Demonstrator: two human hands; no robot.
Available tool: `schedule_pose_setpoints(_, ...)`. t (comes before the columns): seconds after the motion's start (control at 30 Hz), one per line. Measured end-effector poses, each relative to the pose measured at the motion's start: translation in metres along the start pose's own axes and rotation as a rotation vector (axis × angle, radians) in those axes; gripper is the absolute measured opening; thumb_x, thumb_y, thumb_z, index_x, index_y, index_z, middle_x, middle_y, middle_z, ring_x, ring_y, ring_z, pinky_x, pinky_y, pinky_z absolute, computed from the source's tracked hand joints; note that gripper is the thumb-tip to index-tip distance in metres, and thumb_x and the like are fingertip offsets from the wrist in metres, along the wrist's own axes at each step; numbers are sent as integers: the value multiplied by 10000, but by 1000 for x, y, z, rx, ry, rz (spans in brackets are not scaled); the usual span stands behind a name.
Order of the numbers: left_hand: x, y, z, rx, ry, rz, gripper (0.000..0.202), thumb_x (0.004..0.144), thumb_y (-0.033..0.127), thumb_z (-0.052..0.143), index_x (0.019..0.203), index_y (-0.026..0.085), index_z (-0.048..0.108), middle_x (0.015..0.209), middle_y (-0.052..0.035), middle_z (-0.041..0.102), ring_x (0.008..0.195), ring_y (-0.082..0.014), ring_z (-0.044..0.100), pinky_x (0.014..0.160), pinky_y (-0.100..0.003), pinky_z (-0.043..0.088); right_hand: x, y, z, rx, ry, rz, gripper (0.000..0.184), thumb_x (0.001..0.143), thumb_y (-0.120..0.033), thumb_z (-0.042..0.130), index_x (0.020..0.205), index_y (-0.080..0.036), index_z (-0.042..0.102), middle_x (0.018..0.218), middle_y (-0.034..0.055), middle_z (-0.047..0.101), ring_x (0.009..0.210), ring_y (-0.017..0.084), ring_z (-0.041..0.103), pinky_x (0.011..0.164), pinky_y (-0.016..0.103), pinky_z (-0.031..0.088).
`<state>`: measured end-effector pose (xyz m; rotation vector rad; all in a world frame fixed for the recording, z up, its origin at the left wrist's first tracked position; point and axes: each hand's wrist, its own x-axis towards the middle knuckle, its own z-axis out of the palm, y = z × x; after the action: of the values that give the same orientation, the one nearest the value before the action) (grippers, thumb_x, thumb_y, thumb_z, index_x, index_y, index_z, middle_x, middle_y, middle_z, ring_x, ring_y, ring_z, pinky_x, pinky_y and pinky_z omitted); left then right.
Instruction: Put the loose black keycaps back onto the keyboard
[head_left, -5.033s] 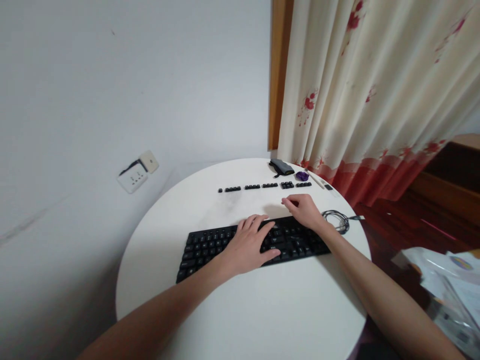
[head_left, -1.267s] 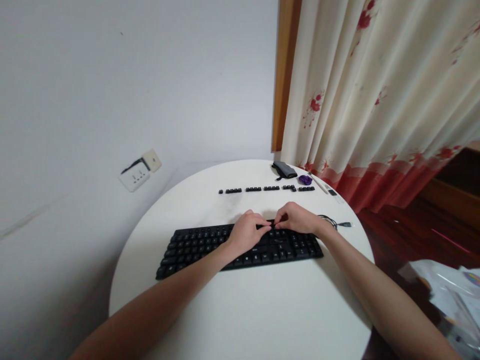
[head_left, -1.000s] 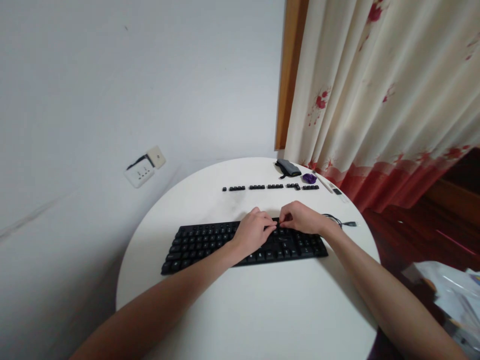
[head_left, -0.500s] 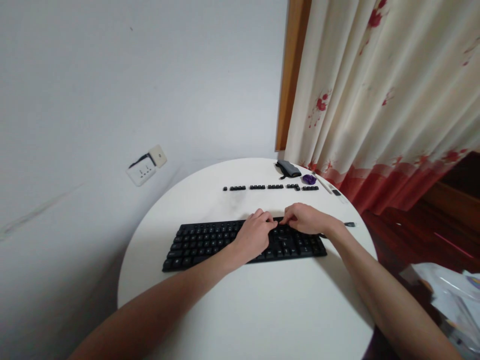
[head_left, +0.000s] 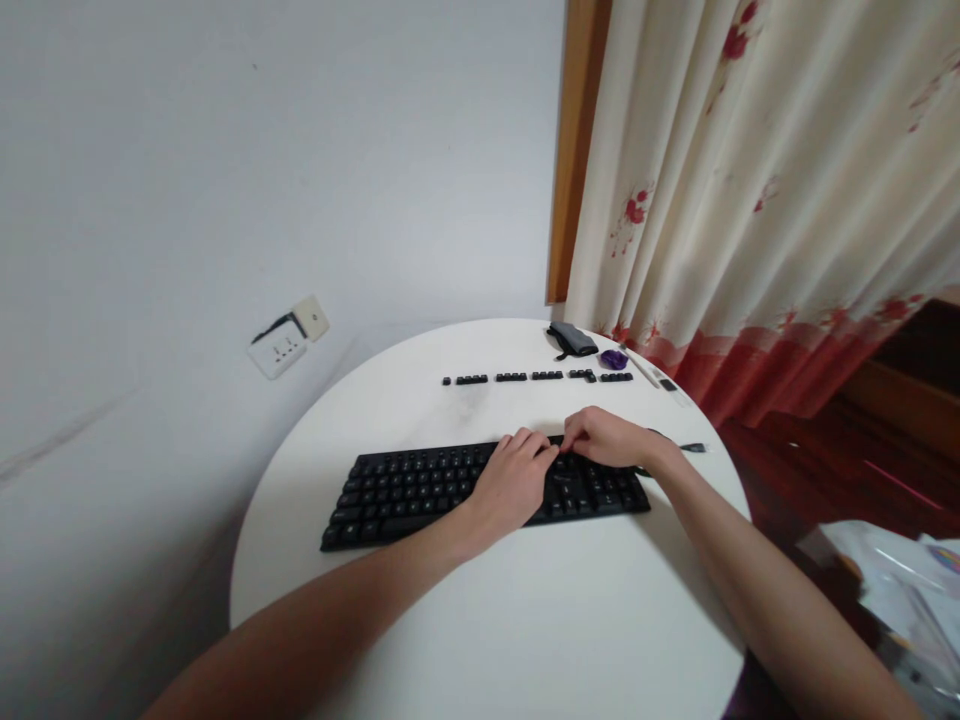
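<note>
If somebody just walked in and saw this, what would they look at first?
Probably the long black keyboard on the round white table, with the left hand and right hand close together at its far edge. Behind it, small black keycaps lie in a broken line across the table. At the upper right, a cream curtain with red flowers and a red bottom band stands out against the pale wall.

The wall (head_left: 420, 160) is softly lit, and is turned dark grey at the bottom left. A soft shadow is cast on the white table (head_left: 600, 610) beside the right arm (head_left: 750, 570). The floor (head_left: 795, 465) is left dim. Shiny patches are seen on the plastic (head_left: 874, 555). The curtain (head_left: 750, 220) is stretched toward the right edge. The keyboard's (head_left: 420, 490) little marks are blurred.
</note>
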<state>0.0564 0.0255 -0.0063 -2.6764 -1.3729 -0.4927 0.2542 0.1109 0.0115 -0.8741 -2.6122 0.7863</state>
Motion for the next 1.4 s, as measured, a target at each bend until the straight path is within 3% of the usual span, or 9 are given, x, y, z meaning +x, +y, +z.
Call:
schedule_pose_setpoints(0.1, 1, -1, 1, 7, -19, 0, 349, 875, 76, 465, 1154, 189, 643, 1078, -83, 599, 1031, -248, 490, 856, -386, 416, 0, 5, -4, 92, 22, -43, 329, 719, -50, 484, 827, -173, 770, 820, 24, 742, 761, 148, 668, 764, 231, 499)
schedule_pose_setpoints(0.27, 2, -3, 2, 5, -48, 19, 367, 872, 65, 458, 1174, 183, 632, 1054, -82, 595, 1006, -242, 493, 847, -379, 417, 0, 14, -9, 112, 119, -22, 312, 730, -49, 479, 788, -171, 760, 797, 19, 726, 755, 143, 662, 767, 234, 498)
schedule_pose_setpoints(0.5, 3, -2, 3, 0, -45, 16, 360, 861, 45, 459, 1158, 169, 620, 1075, -87, 579, 1014, -240, 493, 858, -382, 420, 1, 31, -11, 126, 159, 29, 308, 717, -57, 470, 790, -155, 752, 795, 25, 730, 747, 145, 662, 742, 226, 495)
schedule_pose_setpoints(0.67, 3, -1, 3, -31, -48, 5, 352, 872, 47, 448, 1152, 168, 624, 1051, -84, 592, 1007, -232, 511, 860, -384, 428, 0, 55, -14, 30, 242, 152, 295, 745, -84, 486, 852, -150, 753, 807, 34, 737, 740, 154, 645, 730, 230, 473)
schedule_pose_setpoints(0.83, 11, -9, 2, -115, 13, -47, 340, 895, 84, 437, 1144, 189, 643, 987, -60, 645, 981, -219, 553, 896, -372, 436, -3, 84, -20, -169, 376, 459, 305, 774, -98, 482, 903, -163, 750, 893, 71, 733, 805, 183, 641, 741, 248, 454)
schedule_pose_setpoints(1.0, 59, -30, 12, -230, 29, -160, 385, 922, 145, 395, 1243, 172, 605, 1151, -69, 664, 1056, -204, 590, 976, -321, 430, -7, 102, -22, -251, 458, 728, 369, 817, -136, 470, 1112, -200, 683, 1076, 96, 699, 946, 218, 638, 810, 288, 455)
schedule_pose_setpoints(1.13, 115, -42, 36, -251, -161, -238, 443, 904, 181, 436, 1333, 170, 545, 1212, -83, 665, 1085, -214, 619, 951, -301, 458, -6, 101, -18, -287, 457, 767, 486, 850, -171, 456, 1325, -232, 542, 1174, 109, 666, 1045, 258, 620, 868, 342, 453)
schedule_pose_setpoints(1.27, 158, -44, 62, -230, -172, -225, 455, 902, 166, 439, 1347, 144, 530, 1326, -110, 597, 1190, -226, 571, 1032, -319, 404, -2, 95, -14, -380, 422, 802, 544, 891, -206, 417, 1434, -238, 415, 1239, 133, 635, 1070, 297, 619, 862, 389, 464)
schedule_pose_setpoints(1.4, 179, -40, 78, -193, -155, -208, 504, 919, 198, 451, 1422, 188, 438, 1365, -113, 563, 1222, -239, 547, 1049, -354, 390, 2, 94, -13, -416, 407, 808, 560, 909, -216, 409, 1466, -226, 357, 1221, 156, 642, 1037, 306, 636, 841, 396, 470)
